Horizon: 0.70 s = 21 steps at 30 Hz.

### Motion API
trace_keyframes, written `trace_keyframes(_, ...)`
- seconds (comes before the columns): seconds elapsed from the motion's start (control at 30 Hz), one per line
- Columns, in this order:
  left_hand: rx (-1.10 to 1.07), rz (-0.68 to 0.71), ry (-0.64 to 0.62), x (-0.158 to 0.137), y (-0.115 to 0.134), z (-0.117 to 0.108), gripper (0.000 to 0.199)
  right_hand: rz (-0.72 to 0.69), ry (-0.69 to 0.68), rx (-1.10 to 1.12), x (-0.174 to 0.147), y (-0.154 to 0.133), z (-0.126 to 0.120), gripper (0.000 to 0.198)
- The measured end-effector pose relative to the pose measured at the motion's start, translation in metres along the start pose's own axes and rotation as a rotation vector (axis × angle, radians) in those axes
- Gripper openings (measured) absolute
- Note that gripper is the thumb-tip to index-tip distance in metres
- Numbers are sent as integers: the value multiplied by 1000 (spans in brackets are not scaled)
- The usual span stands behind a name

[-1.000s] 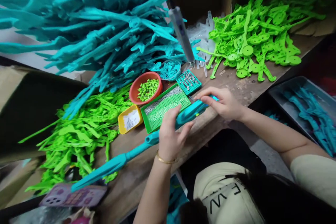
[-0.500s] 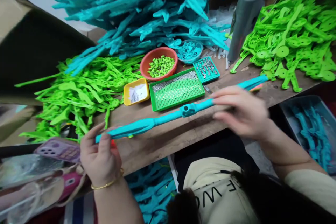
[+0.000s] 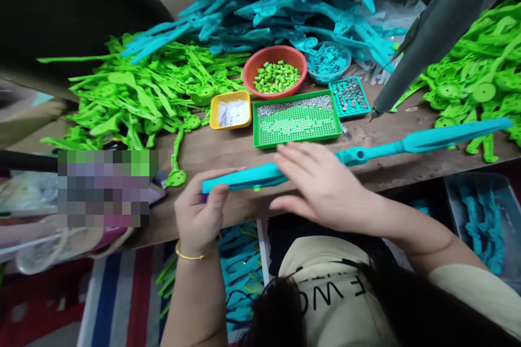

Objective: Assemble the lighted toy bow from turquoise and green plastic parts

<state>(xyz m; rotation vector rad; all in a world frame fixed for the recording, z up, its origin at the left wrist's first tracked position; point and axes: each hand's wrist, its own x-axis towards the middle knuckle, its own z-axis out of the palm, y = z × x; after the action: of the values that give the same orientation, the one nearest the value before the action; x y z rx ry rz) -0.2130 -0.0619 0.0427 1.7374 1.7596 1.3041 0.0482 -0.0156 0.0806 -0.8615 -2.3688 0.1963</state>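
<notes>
A long teal plastic piece (image 3: pixel 382 150) with a holed hub at mid-length slants across the front of the bench. My left hand (image 3: pixel 201 211) grips its left end, thumb in front and fingers behind. Something purple shows beside that thumb, too little to name. My right hand (image 3: pixel 325 187) lies over the piece left of the hub, fingers stretched and thumb apart below it. Whether its fingers touch the piece, I cannot tell. The piece's far end reaches out to the right, unsupported by a hand. A small green bit pokes out from its underside.
Behind are a green tray (image 3: pixel 297 141) of small metal parts, a yellow dish (image 3: pixel 230 126), a red bowl (image 3: pixel 248 77) of green pieces and a teal tray (image 3: pixel 331 98). A grey power screwdriver (image 3: pixel 435 38) hangs at right. Green parts (image 3: pixel 158 76) and teal parts (image 3: pixel 252 5) form heaps.
My right hand has moved left along the teal piece, from right of the hub to left of it. The piece and my left hand have shifted right. The view has turned somewhat.
</notes>
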Motion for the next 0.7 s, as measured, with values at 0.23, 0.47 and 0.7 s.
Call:
trace_keyframes(0.23,90,97,-382,7,-23,12,45,-45,-186,151,14,0,40,57)
trace_keyframes(0.47,291,244,-612,14,-26,3,39,-78,-167,153,12,-3,25,55)
trace_keyframes(0.7,378,299,-667,21,-3,-10,45,-108,-133,160,15,-10,28,48)
